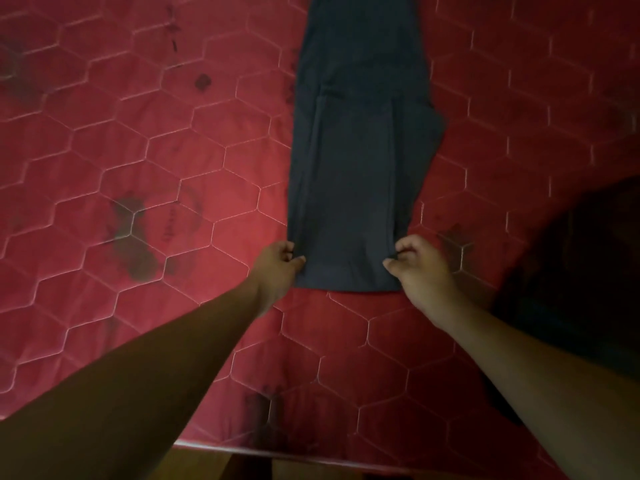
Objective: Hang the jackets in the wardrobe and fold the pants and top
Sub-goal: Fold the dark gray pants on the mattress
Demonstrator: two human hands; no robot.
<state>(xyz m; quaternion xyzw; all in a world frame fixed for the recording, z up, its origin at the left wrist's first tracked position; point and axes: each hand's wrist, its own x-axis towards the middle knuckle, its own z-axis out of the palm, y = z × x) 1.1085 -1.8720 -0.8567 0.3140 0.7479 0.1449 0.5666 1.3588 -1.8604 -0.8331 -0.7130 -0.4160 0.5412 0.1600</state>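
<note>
Dark pants (356, 161) lie flat on red quilted mattress (138, 150), legs together, long strip running away from viewer and out of top edge. Left hand (277, 268) pinches near left corner of pants, fingers curled on cloth. Right hand (420, 268) pinches near right corner likewise. Dark garment heap (575, 271) lies on mattress at right, apart from pants. Dark stains on mattress.

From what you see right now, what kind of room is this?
Probably a bedroom. A red quilted mattress fills the view, dark pants lie flat on it, and the left hand and right hand pinch the near end of the pants.
</note>
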